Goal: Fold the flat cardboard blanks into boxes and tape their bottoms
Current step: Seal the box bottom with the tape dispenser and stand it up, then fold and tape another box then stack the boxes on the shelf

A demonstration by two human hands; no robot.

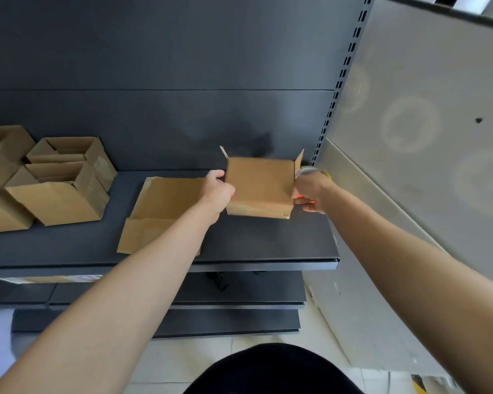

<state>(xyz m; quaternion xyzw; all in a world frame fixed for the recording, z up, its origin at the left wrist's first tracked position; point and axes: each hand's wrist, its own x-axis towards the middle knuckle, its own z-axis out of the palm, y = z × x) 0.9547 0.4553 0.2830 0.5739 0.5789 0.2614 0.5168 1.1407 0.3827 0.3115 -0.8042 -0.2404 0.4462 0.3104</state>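
Note:
A brown cardboard box (260,186) stands on the dark shelf (268,243), its closed side facing me and two small flaps sticking up at the far corners. My left hand (217,191) grips its left edge. At the box's right edge, my right hand (310,193) holds a tape dispenser (308,172) with a clear roll and an orange part under the fingers. Left of the box, flat cardboard blanks (160,214) lie on the shelf, partly under my left forearm.
Several folded open boxes (60,183) are stacked at the shelf's left. A slotted upright (339,89) and a pale grey wall panel (416,123) stand close on the right. Lower shelves (239,302) jut out beneath.

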